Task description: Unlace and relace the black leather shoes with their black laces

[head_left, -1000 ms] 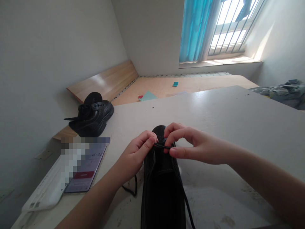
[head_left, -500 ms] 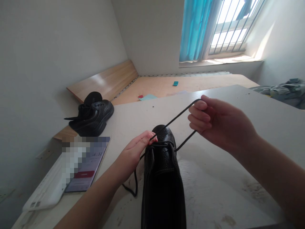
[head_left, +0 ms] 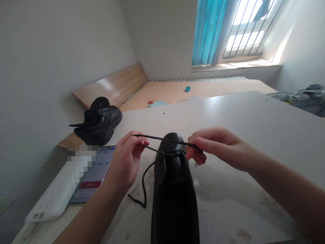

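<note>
A black leather shoe (head_left: 174, 166) lies on the white table with its toe pointing away from me. Its black shoelace (head_left: 162, 138) is stretched across above the toe, between my two hands. On the left, my left hand (head_left: 130, 154) pinches the lace between thumb and fingers. My right hand (head_left: 210, 144) grips the lace near its end, just right of the toe. Another stretch of lace crosses the shoe's front eyelets. The other loose lace end hangs off the shoe's left side and curls on the table.
A second black shoe (head_left: 99, 122) stands at the table's far left. Nearer, a phone (head_left: 92, 179) lies beside a white power strip or similar long object (head_left: 50, 203). Beyond the white table (head_left: 243, 118) is a wooden board surface (head_left: 215, 88) with small paper pieces.
My right hand has come down and toward the shoe. My left hand has moved left off the shoe, drawing the lace out, and the lace now runs nearly level between both hands.
</note>
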Available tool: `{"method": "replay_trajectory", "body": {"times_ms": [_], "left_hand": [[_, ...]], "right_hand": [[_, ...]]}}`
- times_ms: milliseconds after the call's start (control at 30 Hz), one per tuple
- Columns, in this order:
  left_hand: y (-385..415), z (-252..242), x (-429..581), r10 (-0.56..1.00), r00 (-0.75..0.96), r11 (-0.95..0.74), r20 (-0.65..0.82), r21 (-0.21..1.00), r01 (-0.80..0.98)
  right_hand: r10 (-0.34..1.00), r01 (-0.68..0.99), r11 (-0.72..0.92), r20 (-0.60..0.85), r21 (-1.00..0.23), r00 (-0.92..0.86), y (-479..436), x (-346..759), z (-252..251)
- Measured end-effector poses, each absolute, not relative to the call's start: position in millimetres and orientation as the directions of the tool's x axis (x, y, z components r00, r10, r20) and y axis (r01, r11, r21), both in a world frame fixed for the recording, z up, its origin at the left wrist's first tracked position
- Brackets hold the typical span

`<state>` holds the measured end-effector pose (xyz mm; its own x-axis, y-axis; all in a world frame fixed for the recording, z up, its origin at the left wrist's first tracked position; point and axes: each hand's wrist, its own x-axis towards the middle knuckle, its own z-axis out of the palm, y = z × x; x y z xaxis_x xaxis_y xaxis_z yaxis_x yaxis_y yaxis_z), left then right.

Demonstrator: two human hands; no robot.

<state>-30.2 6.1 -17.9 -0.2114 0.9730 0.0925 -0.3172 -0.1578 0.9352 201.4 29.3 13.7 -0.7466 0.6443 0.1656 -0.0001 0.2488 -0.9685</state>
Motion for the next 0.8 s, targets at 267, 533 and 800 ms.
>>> {"method": "replay_trajectory", "body": {"times_ms": [267, 533, 800], "left_hand": [[1.0, -1.9, -36.4, 0.998, -0.002, -0.048, 0.055, 0.850, -0.525], [-5.2, -8.7, -31.6, 0.970, 0.141, -0.189, 0.197, 0.979, -0.069], [-8.0, -13.4, -28.6, 0.950, 0.229, -0.295, 0.214, 0.857, 0.422]], "right_hand": [[0.715, 0.243, 0.529, 0.273, -0.813, -0.643, 21.3, 184.9, 0.7], [0.700, 0.270, 0.312, 0.029, -0.911, -0.713, 20.6, 183.4, 0.7], [0.674, -0.073, -0.107, -0.019, -0.992, -0.738, 20.9, 182.2, -5.4]]}}
